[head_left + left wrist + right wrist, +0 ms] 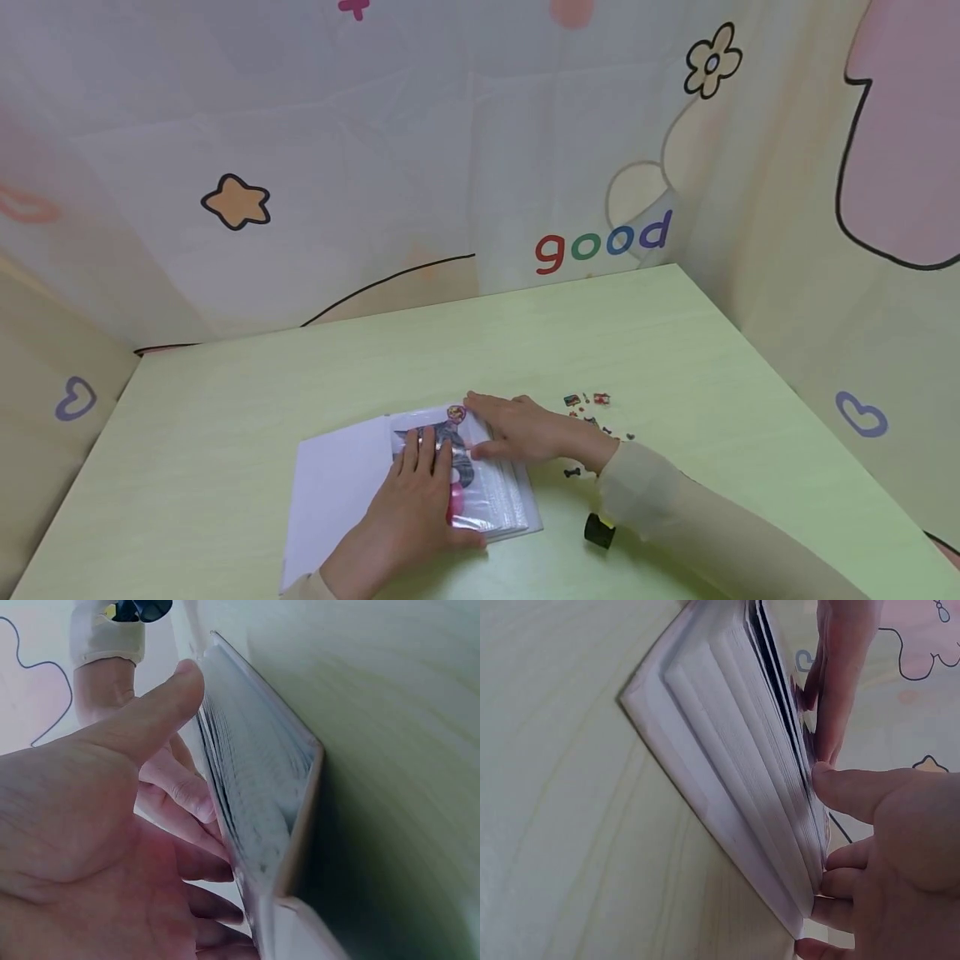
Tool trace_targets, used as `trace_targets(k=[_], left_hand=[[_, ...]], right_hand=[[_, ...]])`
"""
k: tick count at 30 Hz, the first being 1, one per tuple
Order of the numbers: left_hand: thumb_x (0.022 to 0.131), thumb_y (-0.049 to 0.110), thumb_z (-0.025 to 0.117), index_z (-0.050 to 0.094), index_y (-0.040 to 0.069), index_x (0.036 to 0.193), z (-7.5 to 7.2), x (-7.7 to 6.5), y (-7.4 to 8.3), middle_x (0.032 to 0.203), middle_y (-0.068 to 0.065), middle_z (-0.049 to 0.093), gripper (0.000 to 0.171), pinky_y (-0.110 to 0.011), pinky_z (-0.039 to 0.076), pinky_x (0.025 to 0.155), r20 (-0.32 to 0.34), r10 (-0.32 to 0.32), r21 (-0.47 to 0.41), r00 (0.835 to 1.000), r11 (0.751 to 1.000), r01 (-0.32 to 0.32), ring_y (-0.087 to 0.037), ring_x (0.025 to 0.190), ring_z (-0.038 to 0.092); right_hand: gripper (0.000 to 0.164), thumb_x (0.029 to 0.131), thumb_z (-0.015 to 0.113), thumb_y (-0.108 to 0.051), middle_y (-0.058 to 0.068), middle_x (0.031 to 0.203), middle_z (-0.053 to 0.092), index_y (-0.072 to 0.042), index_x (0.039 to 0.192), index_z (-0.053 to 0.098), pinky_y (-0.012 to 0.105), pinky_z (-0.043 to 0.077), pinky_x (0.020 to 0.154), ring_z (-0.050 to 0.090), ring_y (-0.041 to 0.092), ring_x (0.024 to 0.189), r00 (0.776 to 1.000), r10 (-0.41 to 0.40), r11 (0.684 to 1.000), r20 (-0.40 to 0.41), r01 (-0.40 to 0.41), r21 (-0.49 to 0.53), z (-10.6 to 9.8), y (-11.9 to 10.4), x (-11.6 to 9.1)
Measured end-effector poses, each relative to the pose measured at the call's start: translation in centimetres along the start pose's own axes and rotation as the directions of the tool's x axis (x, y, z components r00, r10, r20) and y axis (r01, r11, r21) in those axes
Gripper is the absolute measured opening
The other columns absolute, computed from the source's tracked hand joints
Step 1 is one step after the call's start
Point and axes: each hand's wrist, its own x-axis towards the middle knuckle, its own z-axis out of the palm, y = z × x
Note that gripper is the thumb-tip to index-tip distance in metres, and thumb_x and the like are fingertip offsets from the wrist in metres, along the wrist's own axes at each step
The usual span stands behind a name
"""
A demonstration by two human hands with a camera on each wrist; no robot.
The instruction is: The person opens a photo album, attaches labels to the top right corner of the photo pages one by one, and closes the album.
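Note:
An opened album with clear sleeves lies on the table, its white inner cover to the left. The top sleeve shows a picture of a grey striped cat with a pink part below and a small round sticker near the top. My left hand rests flat on that page, fingers spread and straight. At the upper right of the page, my right hand touches the sleeve with extended fingers and thumb. Both wrist views show the thick stack of pages edge-on under the hands.
Several small stickers or cutouts lie scattered right of the album, partly behind the right wrist, among them a dark bone shape. A small black object stands nearer the front. A printed curtain hangs behind the pale green table.

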Motion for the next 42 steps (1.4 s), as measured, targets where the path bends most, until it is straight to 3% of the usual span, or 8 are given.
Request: trace_targets(k=[5,9,13,19,30,34,37,42], left_hand=[[0.079,0.06,0.083,0.038,-0.014,0.151,0.0,-0.2,0.0,0.162,-0.036,0.023,0.113,-0.063,0.023,0.119,-0.003,0.013,-0.065,1.0,0.998,-0.014,-0.052,0.151,0.018],[0.085,0.058,0.079,0.043,-0.011,0.15,-0.2,-0.3,0.0,0.163,-0.031,0.027,0.102,-0.065,0.026,0.117,0.005,0.037,-0.044,0.999,0.998,-0.036,-0.051,0.151,0.023],[0.089,0.053,0.076,0.051,-0.009,0.146,-0.3,-0.6,0.2,0.16,-0.027,0.037,0.087,-0.063,0.035,0.113,-0.042,0.083,-0.016,0.996,0.996,-0.084,-0.049,0.146,0.035],[0.093,0.039,0.073,0.057,-0.007,0.142,-0.6,-1.2,0.5,0.156,-0.023,0.045,0.069,-0.056,0.041,0.112,-0.13,0.114,-0.037,0.985,0.992,-0.12,-0.046,0.142,0.042],[0.084,0.016,0.075,0.067,-0.004,0.133,-0.7,-2.0,0.4,0.148,-0.018,0.056,0.053,-0.048,0.056,0.094,-0.377,0.182,0.001,0.908,0.981,-0.196,-0.033,0.125,0.063],[0.08,0.004,0.068,0.067,-0.004,0.132,-0.9,-2.4,0.9,0.147,-0.018,0.056,0.053,-0.048,0.059,0.085,-0.403,0.156,-0.045,0.902,0.981,-0.19,-0.034,0.121,0.065],[0.081,0.002,0.068,0.068,-0.002,0.131,-1.2,-2.8,1.5,0.145,-0.014,0.059,0.049,-0.047,0.059,0.085,-0.427,0.082,-0.112,0.9,0.983,-0.143,-0.031,0.122,0.065],[0.087,0.006,0.074,0.074,0.002,0.121,-2.0,-3.3,2.1,0.115,-0.004,0.066,0.034,-0.036,0.059,0.078,-0.501,-0.091,-0.23,0.861,0.973,-0.031,-0.017,0.095,0.067]], right_hand=[[0.077,0.107,0.054,-0.041,0.018,0.168,0.024,0.005,0.161,0.024,0.056,0.023,0.121,0.024,0.032,0.155,1.0,-0.025,1.0,0.005,0.024,0.018,-0.1,0.2,-0.1],[0.073,0.111,0.044,-0.042,0.02,0.168,0.023,0.006,0.16,0.023,0.057,0.022,0.121,0.022,0.033,0.155,0.999,-0.037,0.999,0.004,0.037,0.026,-0.1,0.3,-0.3],[0.07,0.112,0.038,-0.042,0.019,0.168,0.022,0.006,0.161,0.022,0.056,0.021,0.122,0.022,0.033,0.155,0.999,-0.035,0.999,0.008,0.035,0.039,-0.2,0.4,-0.4],[0.068,0.113,0.035,-0.042,0.018,0.168,0.023,0.004,0.161,0.023,0.055,0.02,0.122,0.022,0.032,0.155,0.999,-0.044,0.997,0.005,0.044,0.056,-0.4,0.6,-0.6],[0.062,0.113,0.034,-0.035,0.017,0.168,0.023,0.003,0.161,0.023,0.054,0.023,0.121,0.02,0.03,0.156,0.997,-0.077,0.996,0.008,0.077,0.052,-0.3,1.3,-0.6],[0.063,0.113,0.034,-0.037,0.016,0.168,0.023,0.002,0.162,0.023,0.054,0.023,0.121,0.021,0.03,0.156,0.998,-0.068,0.997,0.004,0.068,0.049,-0.2,1.3,-0.5],[0.066,0.112,0.036,-0.041,0.016,0.169,0.022,0.001,0.162,0.023,0.054,0.022,0.121,0.02,0.03,0.156,0.998,-0.057,0.998,0.001,0.057,0.039,0.0,1.2,-0.4],[0.075,0.108,0.051,-0.042,0.016,0.169,0.022,0.002,0.162,0.023,0.053,0.023,0.121,0.021,0.03,0.156,0.999,-0.043,0.999,-0.002,0.042,-0.013,0.3,1.0,-0.3]])
